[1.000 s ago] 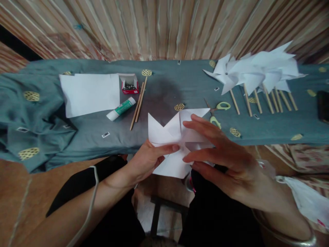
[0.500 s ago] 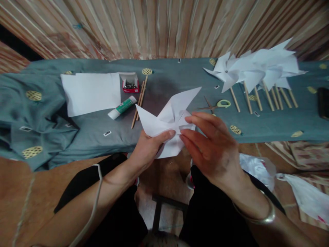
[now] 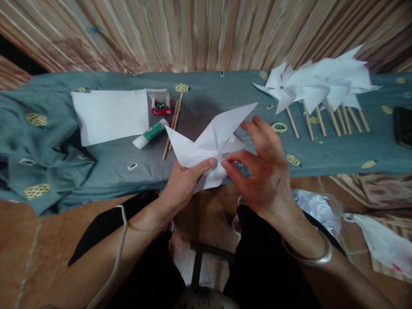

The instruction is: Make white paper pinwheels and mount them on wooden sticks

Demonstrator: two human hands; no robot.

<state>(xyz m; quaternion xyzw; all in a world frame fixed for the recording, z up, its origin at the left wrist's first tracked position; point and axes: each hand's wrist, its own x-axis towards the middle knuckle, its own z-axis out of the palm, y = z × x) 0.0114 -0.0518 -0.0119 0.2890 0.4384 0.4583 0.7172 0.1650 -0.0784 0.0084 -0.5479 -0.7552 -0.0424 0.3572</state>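
Note:
A white paper pinwheel [image 3: 209, 143] with folded, pointed blades is held above the near edge of the table. My left hand [image 3: 185, 180] grips it from the lower left, the thumb pressed close to its centre and the other fingers hidden beneath. At the right of the centre, my right hand [image 3: 264, 171] pinches with thumb and index finger on a folded paper tip; its other fingers are raised. Behind the right hand, only the light green handle of the scissors [image 3: 279, 127] shows.
White paper sheets [image 3: 111, 116], a red box of small metal pins [image 3: 162, 103], a glue stick [image 3: 150, 134] and wooden sticks [image 3: 174, 124] lie left on the cloth-covered table [image 3: 119, 167]. Finished paper pinwheels on sticks [image 3: 322, 83] are heaped at right. A dark object [image 3: 403, 127] sits at the right edge.
The right thumb and index finger have closed together near the pinwheel's centre, and the right hand has turned a little. The folded tip at right has come down toward the middle.

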